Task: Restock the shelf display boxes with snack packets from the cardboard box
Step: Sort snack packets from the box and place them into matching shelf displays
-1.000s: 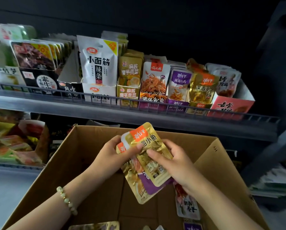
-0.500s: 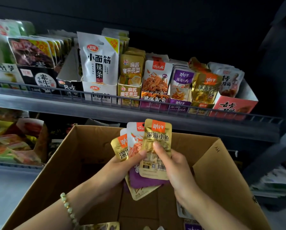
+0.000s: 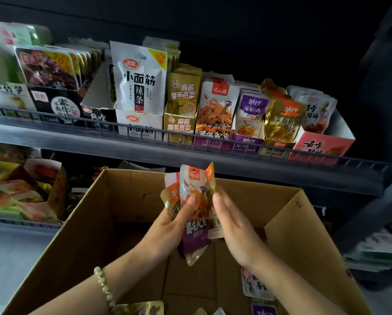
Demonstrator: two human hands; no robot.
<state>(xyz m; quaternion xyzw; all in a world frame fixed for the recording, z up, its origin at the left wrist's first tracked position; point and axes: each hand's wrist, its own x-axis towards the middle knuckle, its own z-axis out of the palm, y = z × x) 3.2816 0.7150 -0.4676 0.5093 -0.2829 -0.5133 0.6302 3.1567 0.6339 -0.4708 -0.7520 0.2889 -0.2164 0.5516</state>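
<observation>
Grip: left hand (image 3: pixel 176 220) has its thumb and fingers curled round a mixed bundle of foil snack packets (image 3: pixel 191 186), some gold and one white-orange with a purple bottom, held upright like a fan.
Other hand: right hand (image 3: pixel 233 226) keeps its fingers straight and flat against the right side of the bundle; it grasps nothing and only presses, I think to square the packets.
Wrist: a pale green bead bracelet (image 3: pixel 103 283) sits on the left wrist.
Place of the bundle: above the open brown cardboard box (image 3: pixel 299 223), not yet at the shelf.
Box content: a few loose packets (image 3: pixel 257 285), white, purple and gold, lie on the box floor; much of the floor shows bare cardboard.
Shelf: a grey metal shelf with wire front rail (image 3: pixel 99 144) stands behind and above the box and carries a row of display boxes.
Matching places: the purple display box (image 3: pixel 213 135) holds white-orange packets, and the gold display box (image 3: pixel 279 146) holds gold packets; both look quite full.
Less full: the black-and-white display box (image 3: pixel 99 114) shows its bare inner wall, and the pink display box (image 3: pixel 320 146) has room at its right.
Done: most boxes seem stocked, so I judge the task well advanced.
Left: the bundle needs sorting by kind and placing, then the loose packets.
</observation>
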